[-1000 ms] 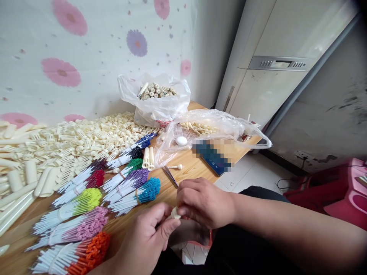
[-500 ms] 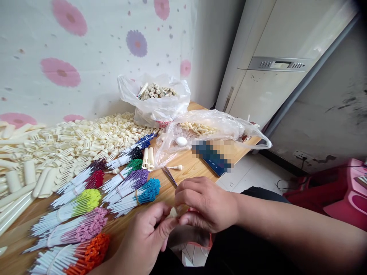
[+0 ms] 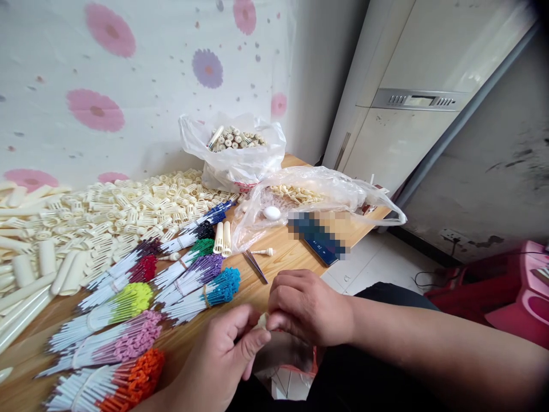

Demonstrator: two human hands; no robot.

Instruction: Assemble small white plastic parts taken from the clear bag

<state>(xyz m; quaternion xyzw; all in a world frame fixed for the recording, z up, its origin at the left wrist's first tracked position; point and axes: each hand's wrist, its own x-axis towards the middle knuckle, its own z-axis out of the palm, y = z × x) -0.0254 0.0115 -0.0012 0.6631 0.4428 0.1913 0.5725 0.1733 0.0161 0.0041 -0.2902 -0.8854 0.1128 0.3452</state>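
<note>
Item: small cream plastic piece [image 3: 262,320], pinched between both hands at the near edge of the wooden worktop [image 3: 283,254]; mostly hidden, so its shape is uncertain.

Left hand [image 3: 218,357]: closed, thumb and forefinger gripping the piece from below.

Right hand [image 3: 306,306]: closed, fingertips clamped on the piece's other end.

Beyond the right hand: slim metal tweezers [image 3: 255,265]; clear plastic bag of cream parts [image 3: 317,191].

Left of the hands: bundled white sticks with coloured tips [image 3: 128,300]; heap of cream slotted plastic tubes [image 3: 128,209].

Handling note: a firm, short grip close to the joint probably keeps the parts aligned.
</note>
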